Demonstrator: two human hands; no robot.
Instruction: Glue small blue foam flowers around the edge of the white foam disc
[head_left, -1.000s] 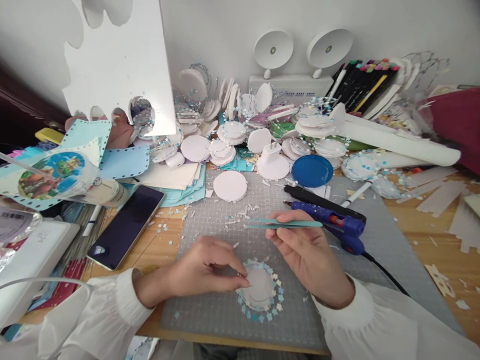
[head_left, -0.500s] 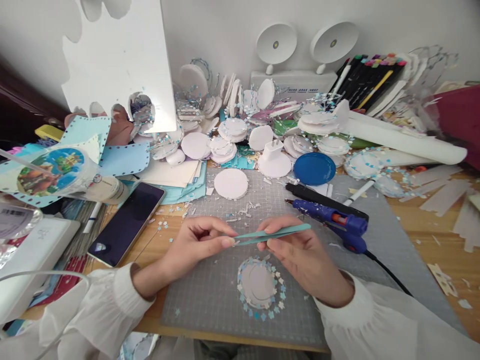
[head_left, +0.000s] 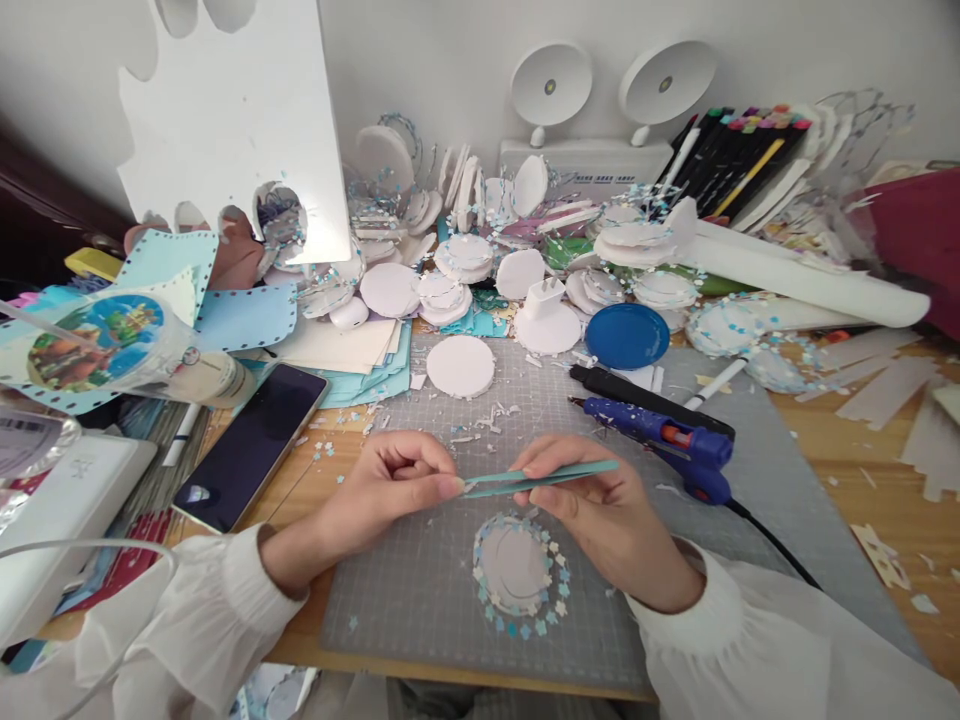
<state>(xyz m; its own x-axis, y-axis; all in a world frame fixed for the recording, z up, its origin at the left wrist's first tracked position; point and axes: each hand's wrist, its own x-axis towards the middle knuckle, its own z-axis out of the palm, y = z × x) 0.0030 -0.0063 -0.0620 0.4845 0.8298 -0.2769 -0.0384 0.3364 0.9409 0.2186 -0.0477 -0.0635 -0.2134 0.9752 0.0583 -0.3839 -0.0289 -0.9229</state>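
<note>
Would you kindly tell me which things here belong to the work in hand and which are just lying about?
Likely in use:
teal tweezers (right hand)
star-ringed disc
cutting mat
perhaps glue gun

Likely lying about:
phone
charger plug
marker pens

Matt tweezers (head_left: 589, 469) in my fingers (head_left: 553, 500)
My sleeves (head_left: 241, 598) are thin cloth — phone (head_left: 251, 447) glossy, glue gun (head_left: 637, 422) smooth plastic, table (head_left: 847, 465) grained wood.
</note>
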